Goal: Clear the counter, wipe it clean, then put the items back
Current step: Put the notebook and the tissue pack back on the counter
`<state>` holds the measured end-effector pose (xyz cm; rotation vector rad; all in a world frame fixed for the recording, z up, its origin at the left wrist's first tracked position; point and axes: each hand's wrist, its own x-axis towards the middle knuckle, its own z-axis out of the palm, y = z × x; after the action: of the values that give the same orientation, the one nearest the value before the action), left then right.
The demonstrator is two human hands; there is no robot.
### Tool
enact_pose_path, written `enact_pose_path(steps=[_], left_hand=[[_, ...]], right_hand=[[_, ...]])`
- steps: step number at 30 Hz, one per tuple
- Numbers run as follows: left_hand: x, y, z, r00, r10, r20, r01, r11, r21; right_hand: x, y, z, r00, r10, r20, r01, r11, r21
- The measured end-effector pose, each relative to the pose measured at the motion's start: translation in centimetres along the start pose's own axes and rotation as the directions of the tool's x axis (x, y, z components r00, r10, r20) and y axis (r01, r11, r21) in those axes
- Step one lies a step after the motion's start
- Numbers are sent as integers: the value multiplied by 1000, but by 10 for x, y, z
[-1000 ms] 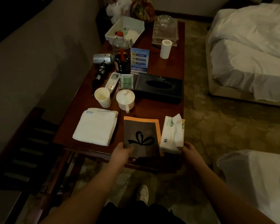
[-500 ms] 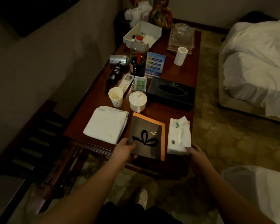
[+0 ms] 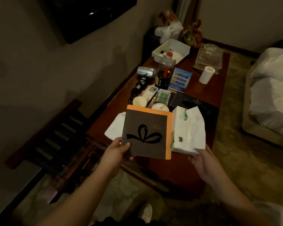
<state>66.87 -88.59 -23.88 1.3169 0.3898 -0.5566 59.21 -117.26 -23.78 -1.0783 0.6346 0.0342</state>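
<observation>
Clearing step: bag [image 3: 145,134] is gripped by left hand [image 3: 117,151], tissue pack [image 3: 186,132] by right hand [image 3: 203,159]; set-down spot off counter [image 3: 207,88] needed next.

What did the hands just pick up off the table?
The left hand lifted the brown folder off the table; the right hand lifted the tissue pack. Both keep their grip. The towel, cups and hairdryer stayed put.

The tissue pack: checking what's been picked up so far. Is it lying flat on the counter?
No, the right hand holds the tissue pack up above the counter.
</observation>
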Motion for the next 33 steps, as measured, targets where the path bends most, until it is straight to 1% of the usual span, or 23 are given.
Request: enact_pose_path(steps=[4, 10, 14, 18, 20, 23, 25, 30, 33], left_hand=[[-31, 20, -29, 997, 49, -55, -53, 995, -86], [-85, 28, -88, 965, 110, -239, -161, 964, -209], [-134, 25, -133, 924, 141, -356, -248, 929, -276], [-194, 10, -181, 871, 160, -464, -335, 885, -324], [-229, -2, -205, 836, 170, -523, -384, 861, -334], [-288, -27, -243, 766, 191, -614, -446, 845, -294], [-331, -47, -265, 713, 186, -676, -475, 838, -269], [-442, -100, -311, 563, 165, -810, -550, 806, -218], [-505, -130, -332, 466, 154, -871, -598, 781, -182]], right_hand=[[1, -2, 37, 994, 11, 107, -11, 1000, -1], [-15, 5, 113, 961, 26, 275, 5, 994, -109], [-38, 18, 172, 914, 31, 406, 21, 992, -123], [-75, 42, 221, 832, 89, 548, -13, 990, -141], [-99, 62, 241, 786, 141, 602, -55, 986, -160], [-142, 97, 267, 754, 200, 625, -81, 973, -214], [-175, 119, 284, 720, 233, 654, -87, 965, -248], [-272, 174, 321, 575, 346, 741, -114, 931, -346], [-327, 207, 344, 461, 404, 790, -81, 906, -416]])
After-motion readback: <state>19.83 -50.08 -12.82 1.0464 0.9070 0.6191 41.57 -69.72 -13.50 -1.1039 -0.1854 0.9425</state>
